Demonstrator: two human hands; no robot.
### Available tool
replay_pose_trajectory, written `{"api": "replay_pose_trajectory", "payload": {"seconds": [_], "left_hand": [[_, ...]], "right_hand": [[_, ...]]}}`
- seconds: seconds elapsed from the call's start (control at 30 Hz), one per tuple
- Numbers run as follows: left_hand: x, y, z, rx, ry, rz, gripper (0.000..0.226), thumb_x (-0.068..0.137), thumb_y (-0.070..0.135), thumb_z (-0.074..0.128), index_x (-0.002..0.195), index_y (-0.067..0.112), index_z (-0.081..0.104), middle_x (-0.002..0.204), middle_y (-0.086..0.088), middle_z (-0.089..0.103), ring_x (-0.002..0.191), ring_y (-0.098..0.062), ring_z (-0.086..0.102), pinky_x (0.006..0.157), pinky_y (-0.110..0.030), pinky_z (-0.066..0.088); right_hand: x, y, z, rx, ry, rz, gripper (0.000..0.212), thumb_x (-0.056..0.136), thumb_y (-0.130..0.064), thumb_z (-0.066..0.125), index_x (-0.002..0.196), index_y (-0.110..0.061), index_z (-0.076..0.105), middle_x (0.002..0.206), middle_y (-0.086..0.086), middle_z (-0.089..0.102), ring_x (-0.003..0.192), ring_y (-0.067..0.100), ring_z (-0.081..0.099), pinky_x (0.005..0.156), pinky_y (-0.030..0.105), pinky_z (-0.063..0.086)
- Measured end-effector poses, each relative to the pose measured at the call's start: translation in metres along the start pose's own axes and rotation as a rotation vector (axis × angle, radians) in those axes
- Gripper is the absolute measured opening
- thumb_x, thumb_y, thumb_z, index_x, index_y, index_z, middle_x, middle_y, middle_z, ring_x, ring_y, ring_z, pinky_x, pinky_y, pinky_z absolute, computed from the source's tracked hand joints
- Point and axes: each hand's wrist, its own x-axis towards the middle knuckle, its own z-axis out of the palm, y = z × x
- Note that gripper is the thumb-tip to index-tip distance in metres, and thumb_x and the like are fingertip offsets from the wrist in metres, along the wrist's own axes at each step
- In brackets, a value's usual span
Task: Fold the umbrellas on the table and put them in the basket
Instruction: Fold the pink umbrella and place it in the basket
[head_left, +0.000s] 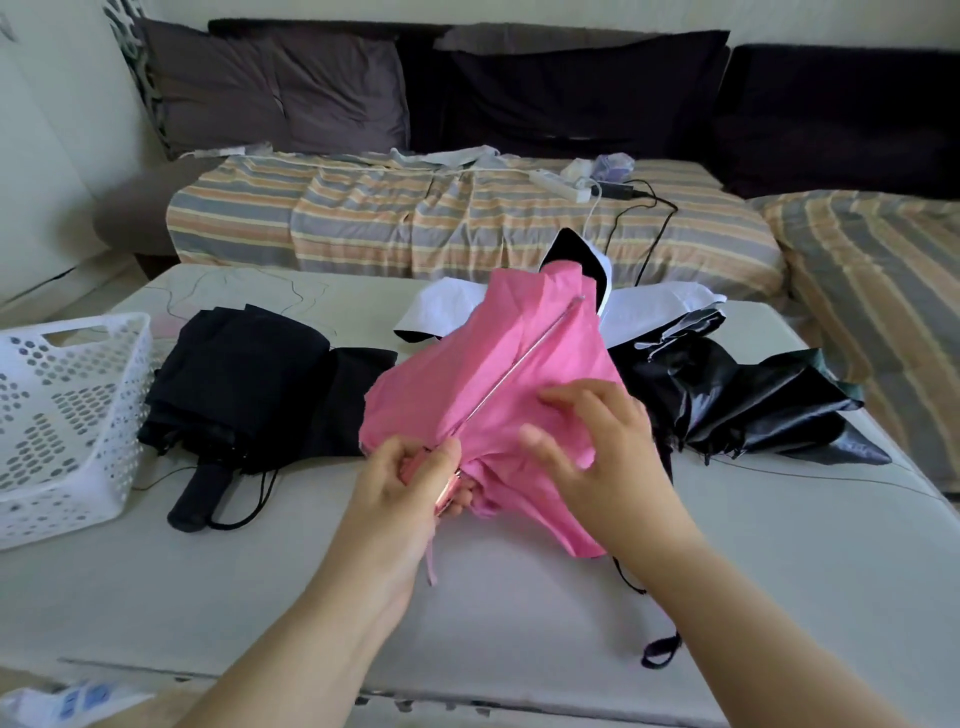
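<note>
A pink umbrella (467, 374) lies collapsed at the middle of the table, its metal shaft pointing up and away. My left hand (410, 483) grips its pink handle. My right hand (597, 441) hovers over the pink fabric with fingers spread and blurred. A black umbrella (244, 379) lies to the left, handle toward me. To the right lies a second black umbrella (743, 405) with shiny crumpled fabric. A white one with black lining (649, 306) lies behind the pink one. The white perforated basket (67, 415) stands at the table's left edge and looks empty.
The pale table (260, 571) ends close to me. Behind it a sofa with a striped cover (415, 208) carries a white power strip (561, 184) and black cables. Dark cushions line the back. A black strap (660, 647) lies on the table near my right forearm.
</note>
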Motion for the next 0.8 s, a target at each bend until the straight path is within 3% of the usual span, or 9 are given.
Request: {"api": "replay_pose_trajectory", "payload": {"seconds": [0.1,0.2,0.27,0.37,0.47,0.57,0.63,0.7,0.8], "left_hand": [[-0.018,-0.003,0.014,0.146,-0.075,0.101,0.019,0.092,0.026,0.059,0.086,0.013,0.046,0.054,0.011,0.052,0.053,-0.004,0.054,0.042,-0.027,0.039],[-0.036,-0.011,0.028,0.231,-0.205,0.208,0.029,0.082,0.046,0.061,0.092,0.022,0.048,0.062,0.008,0.049,0.057,-0.005,0.045,0.054,-0.027,0.043],[-0.042,-0.016,0.036,0.262,-0.284,0.193,0.031,0.077,0.044,0.060,0.097,0.023,0.049,0.074,0.003,0.058,0.063,-0.003,0.050,0.055,-0.016,0.043],[-0.040,-0.018,0.041,0.384,-0.259,0.202,0.031,0.084,0.034,0.066,0.099,0.025,0.041,0.075,0.003,0.063,0.063,-0.009,0.058,0.050,-0.022,0.045],[-0.039,-0.012,0.042,0.589,-0.122,0.301,0.045,0.080,0.034,0.073,0.096,0.025,0.032,0.067,0.004,0.063,0.055,-0.012,0.059,0.047,-0.020,0.040],[-0.036,-0.003,0.046,0.613,-0.137,0.207,0.052,0.083,0.032,0.069,0.115,0.023,0.029,0.068,0.001,0.063,0.050,-0.014,0.060,0.039,-0.017,0.041],[-0.030,-0.002,0.049,0.486,-0.228,0.089,0.064,0.087,0.027,0.066,0.133,0.029,0.023,0.078,0.007,0.063,0.064,-0.012,0.066,0.052,-0.025,0.054],[-0.024,0.000,0.051,0.261,-0.295,0.042,0.062,0.084,0.031,0.066,0.137,0.027,0.034,0.090,0.007,0.068,0.077,-0.011,0.068,0.069,-0.030,0.057],[-0.013,0.006,0.046,-0.202,-0.292,-0.104,0.043,0.077,0.031,0.060,0.116,0.013,0.057,0.071,-0.001,0.064,0.055,-0.013,0.059,0.050,-0.021,0.050]], "right_hand": [[0.006,-0.017,-0.013,0.386,-0.003,0.499,0.049,0.077,-0.072,0.051,0.106,-0.032,0.053,0.121,-0.001,0.046,0.117,0.021,0.049,0.102,0.035,0.037],[0.008,-0.020,-0.011,0.762,-0.156,0.754,0.076,0.063,-0.068,0.068,0.120,-0.025,0.041,0.120,0.002,0.058,0.106,0.023,0.063,0.090,0.041,0.054],[0.007,-0.015,-0.005,0.861,-0.017,0.759,0.081,0.062,-0.049,0.081,0.124,-0.012,0.044,0.114,0.007,0.065,0.099,0.025,0.067,0.084,0.042,0.057],[0.006,-0.011,-0.005,0.865,0.179,0.675,0.064,0.068,-0.026,0.077,0.122,-0.006,0.050,0.109,0.013,0.066,0.097,0.029,0.067,0.085,0.048,0.056],[0.002,-0.016,-0.009,0.710,0.157,0.562,0.060,0.070,-0.032,0.075,0.121,-0.014,0.048,0.112,0.007,0.064,0.101,0.025,0.065,0.087,0.046,0.055],[-0.002,-0.021,-0.010,0.700,0.124,0.479,0.053,0.079,-0.025,0.074,0.122,-0.022,0.044,0.117,0.002,0.060,0.104,0.020,0.063,0.089,0.043,0.054],[-0.004,-0.028,-0.013,0.771,0.038,0.453,0.053,0.080,-0.032,0.073,0.123,-0.030,0.044,0.125,0.000,0.057,0.099,0.014,0.066,0.086,0.039,0.055],[-0.004,-0.032,-0.021,0.894,-0.010,0.440,0.058,0.087,-0.033,0.067,0.138,-0.031,0.038,0.130,-0.007,0.051,0.089,0.006,0.067,0.075,0.029,0.055],[0.001,-0.026,-0.032,0.820,0.105,0.386,0.048,0.093,-0.019,0.059,0.138,-0.027,0.042,0.124,-0.006,0.055,0.100,0.005,0.061,0.080,0.017,0.053]]}}
